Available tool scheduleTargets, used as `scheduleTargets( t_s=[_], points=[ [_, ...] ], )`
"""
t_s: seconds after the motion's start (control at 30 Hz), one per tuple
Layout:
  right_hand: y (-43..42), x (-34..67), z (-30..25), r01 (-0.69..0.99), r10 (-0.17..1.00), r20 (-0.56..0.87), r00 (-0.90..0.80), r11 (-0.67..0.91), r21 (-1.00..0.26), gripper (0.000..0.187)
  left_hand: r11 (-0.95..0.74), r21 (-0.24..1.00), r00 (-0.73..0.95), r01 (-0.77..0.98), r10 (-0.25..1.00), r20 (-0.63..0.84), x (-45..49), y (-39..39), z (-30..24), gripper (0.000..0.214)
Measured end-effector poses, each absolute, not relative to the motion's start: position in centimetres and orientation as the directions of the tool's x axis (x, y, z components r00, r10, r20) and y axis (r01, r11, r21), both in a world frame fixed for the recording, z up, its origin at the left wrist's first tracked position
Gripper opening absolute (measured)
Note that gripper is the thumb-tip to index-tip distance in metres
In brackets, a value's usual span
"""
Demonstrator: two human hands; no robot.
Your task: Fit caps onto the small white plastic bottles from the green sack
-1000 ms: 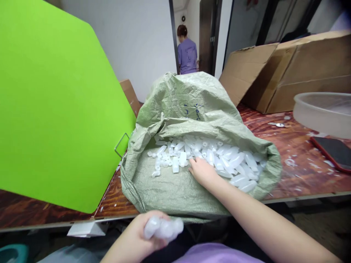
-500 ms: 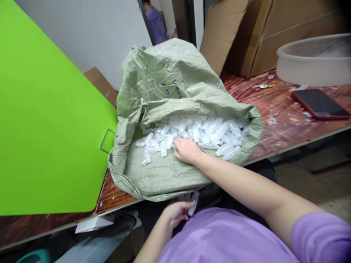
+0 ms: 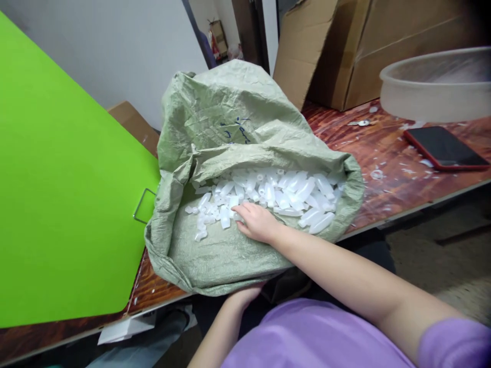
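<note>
Now the right hand (image 3: 256, 222) lies palm-down inside the mouth of a crinkled, pale green woven sack (image 3: 233, 128), its fingers (image 3: 241, 209) loosely curled over a few of the small translucent white plastic bottles (image 3: 291, 191) heaped there; whether any is actually gripped cannot be told. The bottles are smooth, rounded and milky, piled along the sack's rolled lip and thinning to a scatter at the hand's left. The left hand (image 3: 245, 295) sits under the front edge of the sack, below the bench (image 3: 387, 153), mostly hidden, so its fingers cannot be read. The sack slumps on the glossy, reddish wood-grain bench, its front hanging over the edge. A flat, bright green board (image 3: 65, 204) with a rounded corner stands to the left, touching the sack. To the right sit a frosted round plastic basin (image 3: 433, 87), a dark phone in a red case (image 3: 445, 148), and corrugated cardboard boxes (image 3: 368, 46) behind.
</note>
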State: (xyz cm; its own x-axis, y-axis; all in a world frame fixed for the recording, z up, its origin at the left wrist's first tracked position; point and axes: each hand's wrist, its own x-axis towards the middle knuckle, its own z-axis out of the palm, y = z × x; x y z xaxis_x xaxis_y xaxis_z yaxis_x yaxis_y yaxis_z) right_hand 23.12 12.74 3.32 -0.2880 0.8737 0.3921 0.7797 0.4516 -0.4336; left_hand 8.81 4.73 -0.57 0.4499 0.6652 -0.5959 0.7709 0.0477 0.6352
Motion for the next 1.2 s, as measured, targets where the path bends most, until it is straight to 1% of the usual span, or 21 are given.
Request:
scheduleTargets(
  t_s=[0.07,0.1,0.13,0.17,0.2,0.23,0.27,0.3,0.33,0.37,0.4,0.43,0.47,0.57,0.63,0.7,0.8,0.97,1.03,1.13,1.2],
  points=[
    [12.7,23.2,3.4,0.754,0.868,0.389,-0.309,0.473,-0.456,0.034,-0.046,0.62,0.519,0.784,0.596,-0.612,6.5,4.2,1.8,0.035],
    [12.7,23.2,3.5,0.739,0.864,0.384,-0.325,0.486,-0.467,0.033,-0.126,0.606,0.572,0.785,0.523,-0.632,5.2,4.0,3.3,0.044],
    [12.7,23.3,3.7,0.725,0.861,0.376,-0.344,0.497,-0.476,0.031,-0.18,0.585,0.592,0.791,0.464,-0.659,3.8,4.0,5.1,0.047],
    [12.7,23.3,3.8,0.712,0.858,0.364,-0.363,0.507,-0.486,0.029,-0.196,0.582,0.604,0.789,0.418,-0.678,2.6,4.3,6.8,0.041],
    [12.7,23.2,4.0,0.7,0.856,0.348,-0.383,0.515,-0.495,0.027,-0.167,0.596,0.605,0.785,0.409,-0.683,1.4,4.8,8.5,0.034],
    [12.6,23.2,4.2,0.689,0.853,0.327,-0.407,0.522,-0.503,0.025,-0.104,0.64,0.608,0.761,0.46,-0.647,0.5,5.7,10.0,0.033],
    [12.5,23.2,4.5,0.678,0.849,0.304,-0.433,0.529,-0.51,0.023,-0.061,0.666,0.57,0.743,0.578,-0.584,-0.2,6.8,11.3,0.036],
    [12.3,23.2,4.8,0.669,0.843,0.279,-0.459,0.535,-0.515,0.021,-0.075,0.639,0.481,0.766,0.725,-0.492,-0.7,8.2,12.2,0.036],
    [12.0,23.2,5.2,0.663,0.838,0.256,-0.483,0.54,-0.519,0.02,-0.115,0.555,0.366,0.824,0.856,-0.366,-1.0,9.7,12.8,0.034],
    [11.7,23.3,5.5,0.659,0.833,0.235,-0.502,0.543,-0.52,0.018,-0.141,0.433,0.263,0.89,0.936,-0.235,-1.0,11.3,13.1,0.031],
    [11.2,23.4,5.9,0.659,0.829,0.217,-0.515,0.545,-0.518,0.016,-0.156,0.304,0.202,0.94,0.971,-0.128,-0.8,12.9,13.1,0.03],
    [10.8,23.6,6.2,0.664,0.83,0.197,-0.522,0.54,-0.518,0.015,-0.169,0.213,0.19,0.962,0.978,-0.083,-0.3,14.3,12.9,0.03],
    [10.3,23.8,6.5,0.669,0.835,0.172,-0.522,0.527,-0.525,0.014,-0.18,0.18,0.196,0.967,0.978,-0.072,0.4,15.4,12.5,0.03],
    [8.9,24.5,6.7,0.679,0.872,0.083,-0.482,0.431,-0.594,0.015,-0.213,0.153,0.234,0.965,0.963,-0.133,3.6,17.0,10.6,0.027],
    [8.1,24.9,6.4,0.673,0.905,0.035,-0.424,0.341,-0.656,0.016,-0.203,0.112,0.22,0.973,0.961,-0.169,5.9,17.1,9.3,0.031],
    [7.6,25.2,5.8,0.649,0.927,0.021,-0.375,0.279,-0.708,0.016,-0.175,0.066,0.184,0.982,0.967,-0.178,7.6,17.0,8.1,0.033],
    [7.1,25.7,5.1,0.585,0.935,0.032,-0.354,0.248,-0.772,0.018,-0.126,0.026,0.128,0.992,0.977,-0.169,8.6,17.0,7.2,0.027],
    [7.0,26.2,5.0,0.531,0.953,0.054,-0.3,0.213,-0.82,0.021,-0.074,0.019,0.077,0.997,0.982,-0.175,7.3,15.8,7.9,0.018],
    [7.0,26.3,5.0,0.493,0.964,0.06,-0.258,0.184,-0.85,0.022,-0.085,0.048,0.092,0.995,0.981,-0.169,6.5,14.3,8.5,0.011],
    [7.0,26.2,5.0,0.401,0.977,0.089,-0.195,0.163,-0.901,0.025,-0.147,0.209,0.18,0.967,0.972,-0.152,5.9,11.3,9.1,0.002],
    [7.0,26.2,5.1,0.339,0.97,0.14,-0.2,0.203,-0.919,0.026,-0.187,0.337,0.253,0.923,0.953,-0.164,6.1,9.4,9.2,0.004]
  ],
)
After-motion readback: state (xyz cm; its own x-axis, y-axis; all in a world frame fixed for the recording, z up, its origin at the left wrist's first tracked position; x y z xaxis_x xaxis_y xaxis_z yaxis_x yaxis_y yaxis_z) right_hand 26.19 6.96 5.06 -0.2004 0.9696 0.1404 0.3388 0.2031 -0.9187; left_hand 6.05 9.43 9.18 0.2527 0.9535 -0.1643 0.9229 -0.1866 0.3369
